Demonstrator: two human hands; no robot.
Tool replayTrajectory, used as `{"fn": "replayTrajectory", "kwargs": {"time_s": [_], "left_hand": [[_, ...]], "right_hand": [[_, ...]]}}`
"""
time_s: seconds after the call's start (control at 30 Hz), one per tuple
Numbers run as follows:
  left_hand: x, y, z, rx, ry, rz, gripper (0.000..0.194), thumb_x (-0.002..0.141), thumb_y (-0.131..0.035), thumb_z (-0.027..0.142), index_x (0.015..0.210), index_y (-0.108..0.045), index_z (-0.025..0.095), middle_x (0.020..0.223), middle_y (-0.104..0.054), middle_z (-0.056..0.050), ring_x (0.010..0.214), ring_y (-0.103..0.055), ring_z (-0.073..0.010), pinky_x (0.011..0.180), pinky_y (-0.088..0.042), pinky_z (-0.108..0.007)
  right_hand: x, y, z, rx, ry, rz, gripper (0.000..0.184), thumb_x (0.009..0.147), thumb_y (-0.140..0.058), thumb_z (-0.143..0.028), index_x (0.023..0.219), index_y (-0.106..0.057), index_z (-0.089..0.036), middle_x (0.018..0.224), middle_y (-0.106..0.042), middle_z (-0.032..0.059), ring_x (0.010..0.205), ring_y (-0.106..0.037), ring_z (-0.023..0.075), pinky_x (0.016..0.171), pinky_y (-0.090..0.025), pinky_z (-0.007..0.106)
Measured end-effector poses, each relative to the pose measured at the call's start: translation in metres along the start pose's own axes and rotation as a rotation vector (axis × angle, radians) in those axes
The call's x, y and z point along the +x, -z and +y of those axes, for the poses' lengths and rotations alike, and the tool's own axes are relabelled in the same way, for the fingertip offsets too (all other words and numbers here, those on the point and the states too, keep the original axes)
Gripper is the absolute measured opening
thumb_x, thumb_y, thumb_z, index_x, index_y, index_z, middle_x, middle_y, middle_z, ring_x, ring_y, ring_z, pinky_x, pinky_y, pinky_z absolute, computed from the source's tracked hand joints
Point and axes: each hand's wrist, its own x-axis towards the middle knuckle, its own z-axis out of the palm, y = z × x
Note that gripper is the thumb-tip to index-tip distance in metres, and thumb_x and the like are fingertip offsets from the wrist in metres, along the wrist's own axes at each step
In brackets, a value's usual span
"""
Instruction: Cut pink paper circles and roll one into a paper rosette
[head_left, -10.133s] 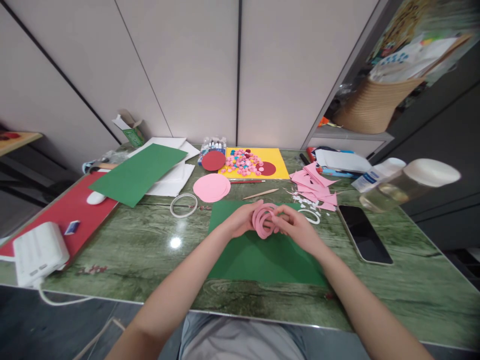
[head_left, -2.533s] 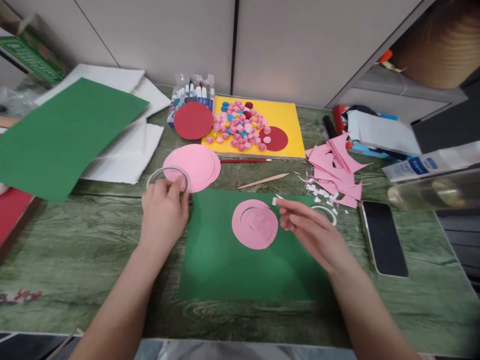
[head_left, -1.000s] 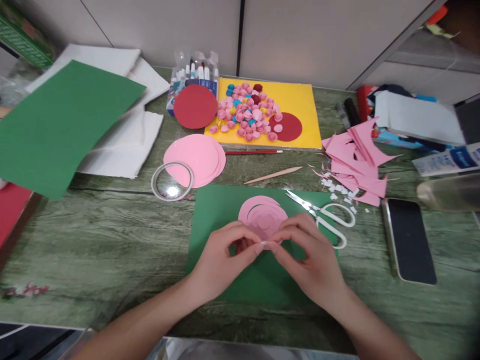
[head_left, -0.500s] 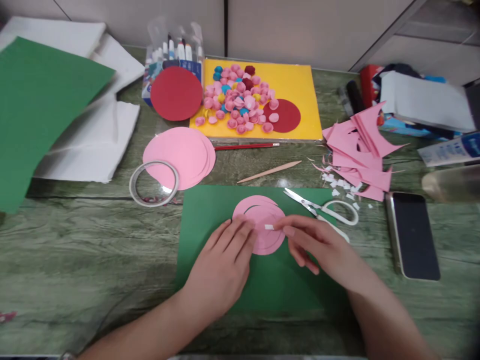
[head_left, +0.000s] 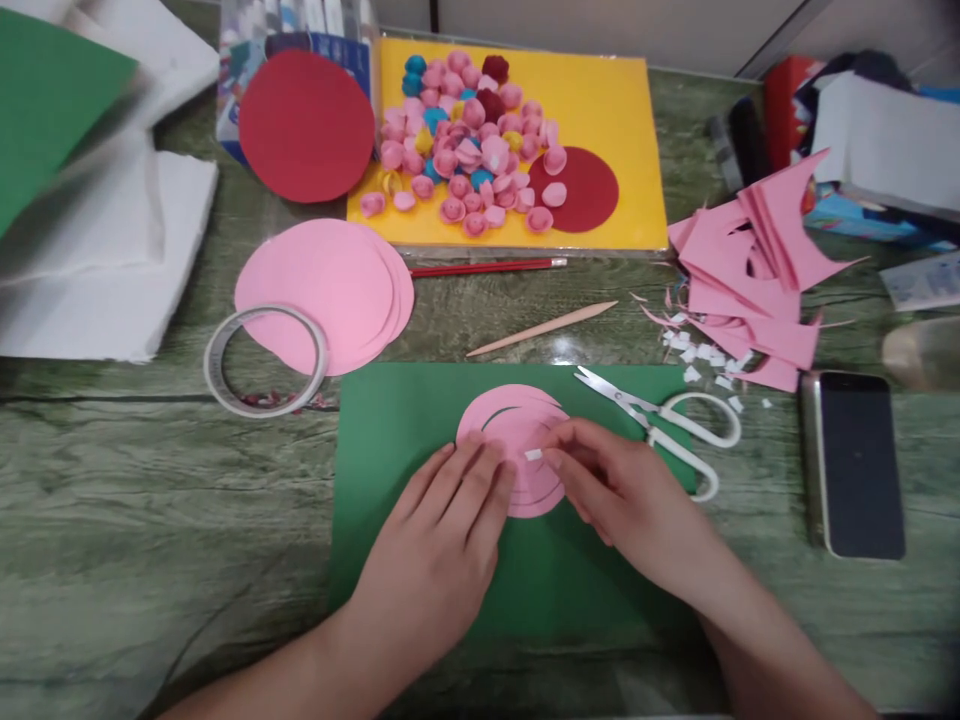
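Found pink spiral [head_left: 523, 425] cut and lying on green sheet [head_left: 405, 420], with pink discs [head_left: 322, 280] at far left apparently uncut. Steadying spiral under flat, spread left hand [head_left: 439, 545]; pinching white tab [head_left: 533, 455] in right hand [head_left: 630, 490] over its middle, not yet letting go. Compared with one second ago, no longer joining both hands' fingertips.

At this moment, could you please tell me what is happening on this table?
A person's left hand rests on a spiral-cut pink disc, which lies on a green sheet. The right hand holds a small white piece over the disc. Slightly open scissors lie partly on the sheet. A tape roll overlaps some pink circles.
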Motion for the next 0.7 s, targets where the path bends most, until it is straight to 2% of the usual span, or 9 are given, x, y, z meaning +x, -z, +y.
{"fn": "replayTrajectory", "kwargs": {"time_s": [0.17, 0.43, 0.53, 0.7], "left_hand": [[0.001, 0.001, 0.000, -0.005, 0.000, 0.004, 0.041, 0.082, -0.044, 0.018, 0.123, -0.049, 0.010, 0.129, -0.049, -0.013, 0.123, -0.040, -0.0274, 0.100, -0.039, -0.043], [0.003, 0.001, -0.001, 0.001, -0.007, 0.007, 0.041, 0.082, -0.044, 0.017, 0.122, -0.050, 0.010, 0.128, -0.050, -0.012, 0.122, -0.042, -0.0275, 0.099, -0.040, -0.043], [0.002, 0.000, -0.001, -0.007, -0.001, 0.002, 0.041, 0.082, -0.044, 0.018, 0.122, -0.050, 0.012, 0.129, -0.050, -0.012, 0.122, -0.041, -0.0274, 0.098, -0.040, -0.043], [0.001, -0.001, -0.001, -0.017, 0.003, -0.011, 0.042, 0.081, -0.045, 0.018, 0.123, -0.049, 0.011, 0.131, -0.048, -0.012, 0.124, -0.039, -0.0278, 0.099, -0.039, -0.043]], "right_hand": [[0.004, -0.003, -0.003, -0.295, 0.105, 0.044, 0.012, 0.090, -0.040, -0.022, 0.084, -0.050, -0.020, 0.067, -0.059, -0.0020, 0.052, -0.056, 0.0113, 0.048, -0.039, 0.021], [0.006, -0.012, -0.001, -0.518, 0.119, 0.074, 0.013, 0.090, -0.038, -0.024, 0.088, -0.050, -0.019, 0.065, -0.063, 0.0015, 0.053, -0.062, 0.0171, 0.047, -0.039, 0.024], [0.007, -0.010, 0.000, -0.495, 0.124, 0.076, 0.013, 0.090, -0.038, -0.024, 0.088, -0.049, -0.019, 0.064, -0.061, 0.0009, 0.051, -0.060, 0.0157, 0.046, -0.038, 0.023], [0.001, 0.002, 0.001, -0.239, 0.109, 0.109, 0.014, 0.093, -0.035, -0.025, 0.088, -0.048, -0.020, 0.051, -0.048, -0.0057, 0.040, -0.048, 0.0094, 0.043, -0.038, 0.019]]}}
